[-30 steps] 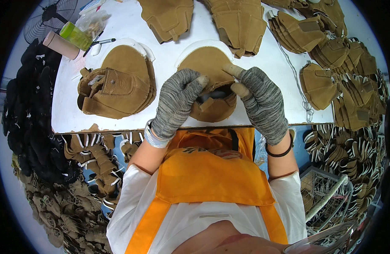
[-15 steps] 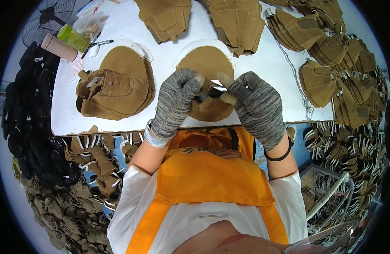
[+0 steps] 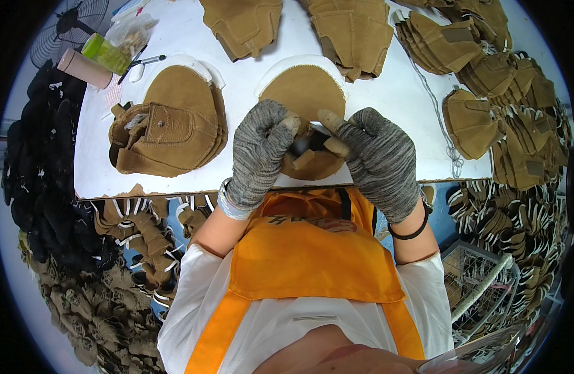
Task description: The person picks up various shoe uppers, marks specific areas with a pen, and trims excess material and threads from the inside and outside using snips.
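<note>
A brown suede shoe upper (image 3: 304, 87) with a white-edged toe lies in front of me at the table's near edge. My left hand (image 3: 262, 146), in a grey knit glove with tan fingertips, pinches the left side of its opening. On the other side my right hand (image 3: 377, 156), gloved alike, grips the opposite edge with thumb and fingers closed. Between the two hands the opening shows a dark inside and a small bright white patch. To the left sits a stack of matching uppers (image 3: 181, 134), the top one with a buttoned strap.
More brown uppers (image 3: 352, 37) lie along the white table's (image 3: 262, 181) far side and in stacks (image 3: 474, 124) at the right. A grey cord (image 3: 433, 103) runs nearby. A pink cup (image 3: 86, 67), a green jar (image 3: 106, 55) and pens stand or lie far left. A wire basket (image 3: 477, 280) is lower right.
The bright patch in the upper's opening has become smaller, and more of the dark inside shows. Both hands keep nearly the same place and grip.
</note>
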`<state>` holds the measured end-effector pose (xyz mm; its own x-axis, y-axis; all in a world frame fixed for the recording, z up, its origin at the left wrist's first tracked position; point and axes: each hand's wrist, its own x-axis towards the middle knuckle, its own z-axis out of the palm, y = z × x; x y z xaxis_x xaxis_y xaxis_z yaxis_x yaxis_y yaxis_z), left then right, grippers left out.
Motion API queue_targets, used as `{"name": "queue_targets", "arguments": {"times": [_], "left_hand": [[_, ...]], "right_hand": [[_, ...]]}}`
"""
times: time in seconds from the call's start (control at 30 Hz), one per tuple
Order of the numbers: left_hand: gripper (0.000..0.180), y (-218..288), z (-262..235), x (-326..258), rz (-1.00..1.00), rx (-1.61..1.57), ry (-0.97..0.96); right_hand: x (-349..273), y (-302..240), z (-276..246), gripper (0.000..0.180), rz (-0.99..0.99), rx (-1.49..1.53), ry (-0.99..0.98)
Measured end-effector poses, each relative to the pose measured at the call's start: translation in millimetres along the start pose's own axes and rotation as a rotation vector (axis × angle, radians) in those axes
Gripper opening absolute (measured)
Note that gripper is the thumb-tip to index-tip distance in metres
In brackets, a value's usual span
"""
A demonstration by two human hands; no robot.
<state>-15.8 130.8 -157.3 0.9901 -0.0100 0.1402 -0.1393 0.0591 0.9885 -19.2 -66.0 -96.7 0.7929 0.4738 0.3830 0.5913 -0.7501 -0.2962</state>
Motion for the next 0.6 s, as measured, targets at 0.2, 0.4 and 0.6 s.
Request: {"name": "queue_targets", "arguments": {"times": [0.2, 0.4, 0.6], "left_hand": [[0.020, -2, 0, 1, -0.005, -0.051, -0.002], [0.024, 2, 1, 0, -0.029, -0.043, -0.001], [0.023, 0, 3, -3, 0.034, -0.006, -0.002]], "right_hand": [[3, 1, -2, 0.032, -0.035, -0.058, -0.037], [2, 8, 8, 0.034, 0.140, 0.368, 0.253], [14, 0, 5, 0.039, 0.096, 0.327, 0.120]]}}
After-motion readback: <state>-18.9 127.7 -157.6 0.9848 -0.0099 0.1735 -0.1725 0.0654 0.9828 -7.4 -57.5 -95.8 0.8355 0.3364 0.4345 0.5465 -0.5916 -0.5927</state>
